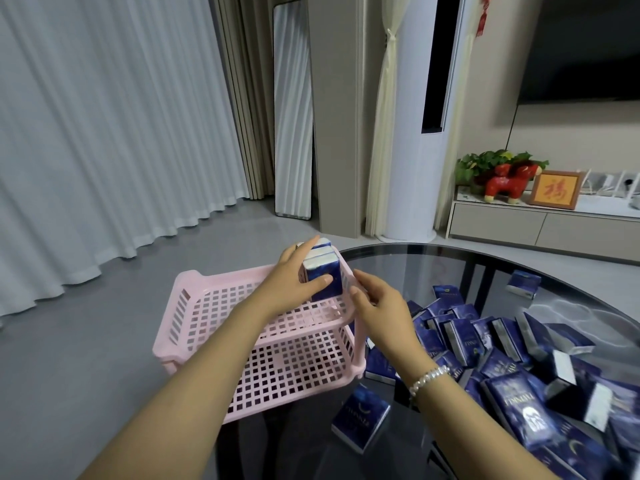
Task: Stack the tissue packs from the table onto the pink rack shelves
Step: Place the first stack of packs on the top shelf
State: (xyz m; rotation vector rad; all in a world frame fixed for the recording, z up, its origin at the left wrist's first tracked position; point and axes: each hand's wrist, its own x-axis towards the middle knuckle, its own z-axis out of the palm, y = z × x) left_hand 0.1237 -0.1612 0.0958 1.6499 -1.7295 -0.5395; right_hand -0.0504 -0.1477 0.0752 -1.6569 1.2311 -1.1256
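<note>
From the head camera, looking down over both forearms: a pink rack (263,344) with two perforated shelves stands at the left edge of a round dark glass worktop (398,268). On its top shelf, in the far right corner, a short row of upright blue tissue packs (320,268) stands pressed together. The left hand (294,282) holds this row, fingers over the far end and thumb laid across the near pack's blue face. The right hand (374,303) sits just beside the rack's right rim, fingers loosely curled near the corner post; whether it touches the rim or holds anything I cannot tell. A white bead bracelet (427,377) circles that wrist.

The lower shelf shows only bare grid. To the right of the rack, a loose heap of tissue packs (502,351) covers much of the worktop, lying at every angle. One single pack (360,420) lies apart, near the rack's front corner, and another stray pack (523,284) lies well apart at the far side.

Beyond, pale curtains (104,133) hang to a grey floor, and a low cabinet carries a red toy horse (509,183) and a framed picture (557,190).
</note>
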